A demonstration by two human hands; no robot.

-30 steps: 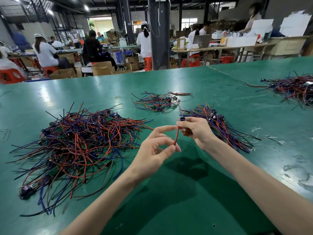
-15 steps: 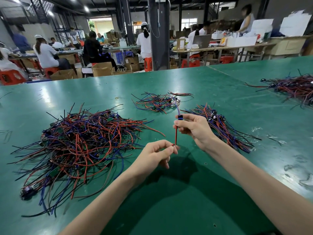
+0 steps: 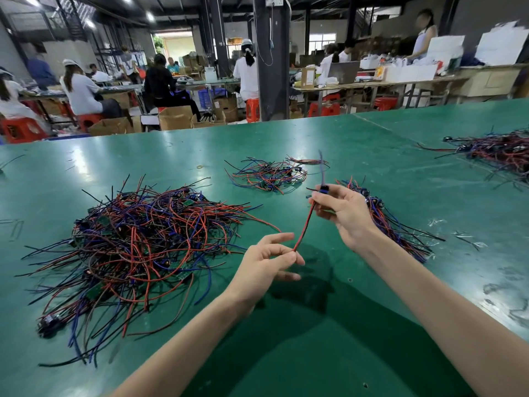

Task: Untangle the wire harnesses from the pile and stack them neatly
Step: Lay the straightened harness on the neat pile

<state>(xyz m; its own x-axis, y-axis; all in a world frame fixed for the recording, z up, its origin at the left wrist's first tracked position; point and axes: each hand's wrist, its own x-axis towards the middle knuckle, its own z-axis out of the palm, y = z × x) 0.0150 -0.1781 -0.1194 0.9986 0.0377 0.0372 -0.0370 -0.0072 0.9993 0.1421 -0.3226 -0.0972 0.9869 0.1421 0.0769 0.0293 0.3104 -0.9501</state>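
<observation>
Head view: right hand (image 3: 343, 210) has tilted harness (image 3: 305, 225), left hand (image 3: 266, 263) pinching.

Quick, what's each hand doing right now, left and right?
Left hand: closed, pinching the lower red end of the wire harness.
Right hand: closed, gripping the same wire harness near its dark connector.

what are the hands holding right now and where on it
One wire harness, stretched between both hands. The right hand pinches it at its blue connector; the left hand pinches the lower end of its red wire.
</observation>
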